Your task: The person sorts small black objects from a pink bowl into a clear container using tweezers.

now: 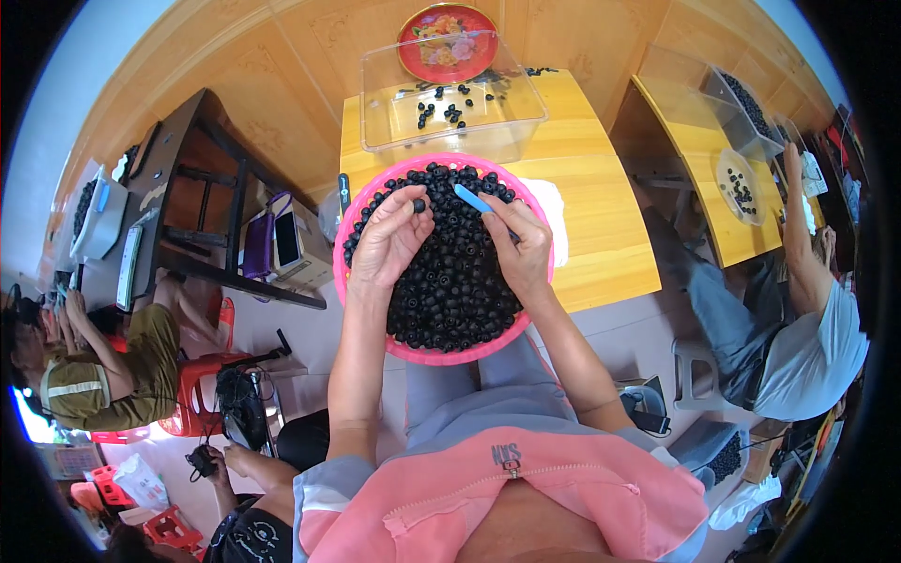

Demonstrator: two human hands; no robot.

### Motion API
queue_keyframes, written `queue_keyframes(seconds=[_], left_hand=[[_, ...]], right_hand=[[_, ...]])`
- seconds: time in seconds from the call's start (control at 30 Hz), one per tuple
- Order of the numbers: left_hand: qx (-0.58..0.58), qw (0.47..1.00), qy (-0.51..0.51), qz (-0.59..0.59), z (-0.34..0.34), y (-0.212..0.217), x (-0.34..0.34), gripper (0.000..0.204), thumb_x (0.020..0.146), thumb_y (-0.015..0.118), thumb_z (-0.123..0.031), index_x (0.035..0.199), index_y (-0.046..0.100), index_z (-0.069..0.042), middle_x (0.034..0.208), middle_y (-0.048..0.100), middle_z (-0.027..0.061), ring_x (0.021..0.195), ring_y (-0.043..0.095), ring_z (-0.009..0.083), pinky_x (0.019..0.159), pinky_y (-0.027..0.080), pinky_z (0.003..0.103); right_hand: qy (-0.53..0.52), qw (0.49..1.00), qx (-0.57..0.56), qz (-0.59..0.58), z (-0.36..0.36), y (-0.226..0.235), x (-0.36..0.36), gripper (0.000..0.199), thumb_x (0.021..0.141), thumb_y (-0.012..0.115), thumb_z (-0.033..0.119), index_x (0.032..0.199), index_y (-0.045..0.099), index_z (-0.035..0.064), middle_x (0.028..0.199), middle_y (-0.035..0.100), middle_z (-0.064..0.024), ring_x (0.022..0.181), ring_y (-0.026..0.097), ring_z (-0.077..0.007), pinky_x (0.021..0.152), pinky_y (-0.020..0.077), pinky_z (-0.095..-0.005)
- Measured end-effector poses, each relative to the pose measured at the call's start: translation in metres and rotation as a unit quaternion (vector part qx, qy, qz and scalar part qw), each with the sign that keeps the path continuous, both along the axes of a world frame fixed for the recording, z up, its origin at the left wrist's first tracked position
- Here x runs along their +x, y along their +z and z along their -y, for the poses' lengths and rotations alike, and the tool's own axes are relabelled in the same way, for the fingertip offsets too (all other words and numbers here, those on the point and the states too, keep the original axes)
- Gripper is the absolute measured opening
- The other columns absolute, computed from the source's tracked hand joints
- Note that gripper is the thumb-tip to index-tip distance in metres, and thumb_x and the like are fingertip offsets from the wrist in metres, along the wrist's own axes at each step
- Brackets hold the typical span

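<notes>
A pink basket (343, 266) sits in front of me, heaped with small round black parts (441, 291), some showing a hole in the middle. Above its left side, my left hand (389, 239) is closed, with one black part (419, 205) pinched at the fingertips. My right hand (522, 246) is wrapped round a slim, flat, light-blue tool (472, 199); its tip points left toward the pinched part, apart from it. Whether the tool has a blade I cannot tell.
Behind the basket, a clear plastic bin (511, 134) with scattered black parts stands on a yellow wooden table (601, 220). A red flowered tray (409, 58) leans at the wall. One person (812, 347) works at a right-hand table; another (103, 375) sits left beside a dark table (178, 150).
</notes>
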State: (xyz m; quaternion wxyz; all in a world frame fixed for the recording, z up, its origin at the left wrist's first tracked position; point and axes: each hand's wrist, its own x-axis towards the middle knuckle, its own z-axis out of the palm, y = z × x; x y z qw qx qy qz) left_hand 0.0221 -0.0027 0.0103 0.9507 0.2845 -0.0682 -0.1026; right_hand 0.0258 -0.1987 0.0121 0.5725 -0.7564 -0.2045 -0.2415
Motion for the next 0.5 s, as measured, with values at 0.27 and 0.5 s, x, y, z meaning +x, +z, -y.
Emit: queue_keyframes(seconds=[0.27, 0.5], left_hand=[[0.001, 1.000, -0.017, 0.024, 0.002, 0.004, 0.000, 0.015, 0.090, 0.058, -0.011, 0.104, 0.057, -0.005, 0.094, 0.058, 0.0047, 0.084, 0.055, 0.0134, 0.077, 0.047, 0.026], [0.052, 0.997, 0.029, 0.044, -0.006, 0.010, -0.001, 0.016, 0.089, 0.059, -0.010, 0.104, 0.058, -0.004, 0.094, 0.059, 0.0053, 0.083, 0.056, 0.0137, 0.077, 0.048, 0.026]], right_hand=[[-0.009, 1.000, 0.006, -0.019, 0.000, -0.001, -0.001, 0.019, 0.084, 0.063, 0.007, 0.101, 0.067, 0.0005, 0.063, 0.050, -0.0063, 0.054, 0.047, -0.0131, 0.048, 0.0366, -0.0269], [0.000, 1.000, 0.021, -0.013, 0.000, 0.000, -0.001, 0.018, 0.084, 0.063, 0.006, 0.100, 0.067, 0.0001, 0.063, 0.050, -0.0065, 0.054, 0.047, -0.0141, 0.048, 0.0372, -0.0275]])
